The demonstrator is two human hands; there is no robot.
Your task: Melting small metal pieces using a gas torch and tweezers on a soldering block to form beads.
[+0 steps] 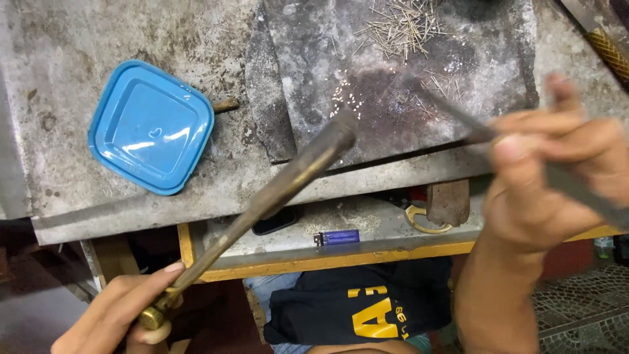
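Note:
My left hand [111,318] grips the brass base of a long metal torch [275,193], whose tip points up and right over a dark soldering slab [406,78]. My right hand [550,183], blurred by motion, holds long dark tweezers [452,118] whose tip reaches toward the slab. On the slab lie small white beads [347,98] near the torch tip, and a heap of thin metal pins [403,26] at the top.
A blue square plastic lid [151,128] lies on the grey workbench at left. Below the bench top, an open drawer [314,255] holds a purple lighter [337,237], a dark phone and a brass ring. A hose runs at top right.

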